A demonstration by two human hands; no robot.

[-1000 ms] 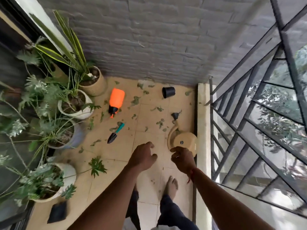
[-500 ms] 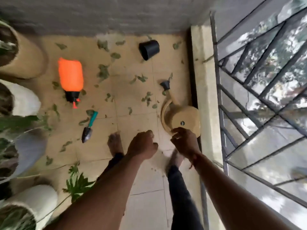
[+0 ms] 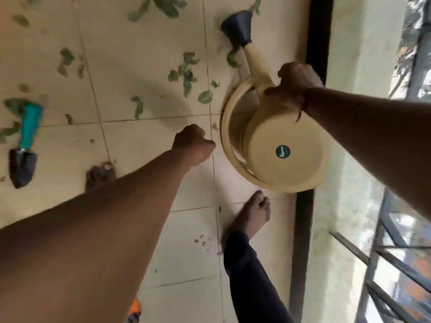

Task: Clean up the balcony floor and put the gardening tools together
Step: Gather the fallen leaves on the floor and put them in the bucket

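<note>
A beige watering can (image 3: 277, 150) with a black spout head (image 3: 236, 27) lies on its side on the tiled floor by the right ledge. My right hand (image 3: 295, 83) is closed around the can where the spout meets the body. My left hand (image 3: 193, 145) is a loose fist just left of the can's loop handle, holding nothing. A small trowel (image 3: 24, 145) with a teal handle and black blade lies at the far left. Green leaf scraps (image 3: 186, 73) are scattered over the tiles.
A pale concrete ledge (image 3: 347, 113) and a metal railing (image 3: 396, 257) run along the right side. My bare feet (image 3: 253, 212) stand on the tiles below the can. A bit of orange (image 3: 135, 308) shows at the bottom edge.
The view has dropped closer to the floor. My right hand moved forward from the can's base to grip it near the spout. The sprayer and black pot have left the view.
</note>
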